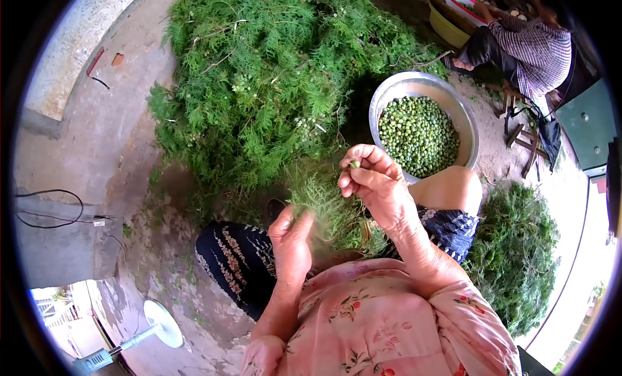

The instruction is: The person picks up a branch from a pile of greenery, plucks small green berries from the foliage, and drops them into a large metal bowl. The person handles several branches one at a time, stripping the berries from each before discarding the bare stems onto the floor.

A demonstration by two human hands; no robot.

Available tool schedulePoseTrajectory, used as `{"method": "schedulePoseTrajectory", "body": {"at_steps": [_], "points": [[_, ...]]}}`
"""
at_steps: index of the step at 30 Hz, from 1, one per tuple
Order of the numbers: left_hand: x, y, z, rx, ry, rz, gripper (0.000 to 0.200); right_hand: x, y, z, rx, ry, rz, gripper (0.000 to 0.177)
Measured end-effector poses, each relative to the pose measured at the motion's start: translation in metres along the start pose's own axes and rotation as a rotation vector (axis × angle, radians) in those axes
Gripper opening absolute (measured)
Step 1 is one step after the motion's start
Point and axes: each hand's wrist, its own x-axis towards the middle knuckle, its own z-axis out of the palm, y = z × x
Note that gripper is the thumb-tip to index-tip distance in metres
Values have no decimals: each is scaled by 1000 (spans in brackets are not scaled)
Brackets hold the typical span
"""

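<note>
Hands [334,211] raised apart above the lap, right pinching a green fruit [354,163].

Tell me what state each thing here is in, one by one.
Right hand, pinching a green berry
Left hand, at the loose greenery, grip unclear
Metal bowl, partly filled with berries
Large branch pile, heaped, leafy
Smaller branch pile, leafy
Fan, on or off unclear
Black cable, looped
Other person, seated
</note>
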Motion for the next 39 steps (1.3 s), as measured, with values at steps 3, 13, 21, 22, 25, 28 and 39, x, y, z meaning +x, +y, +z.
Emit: {"method": "schedulePoseTrajectory", "body": {"at_steps": [3, 13, 21, 22, 25, 28, 39], "points": [[0, 5, 3, -66, 44, -40, 12, -13, -4, -9, -279, -157, 93, 10], [11, 4, -18, -316, 32, -248, 12, -34, 33, -8, -1048, -475, -316, 15], [20, -8, -28, -390, 118, -346, 29, -34, 36, -16, -1050, -599, -214, 9], [17, -1, -21, -353, 129, -315, 27, -32, 36, -14, -997, -532, -293, 9], [18, 5, -14, -356, 185, -295, 19, -35, 22, -19, -890, -226, 223, 11], [17, 4, -16, -342, 169, -286, 16, -29, 25, -28, -383, -176, 371, 19], [9, 12, -3, -299, 206, -239, 5, -24, 27, -31, -21, -108, 264, 24]]}}
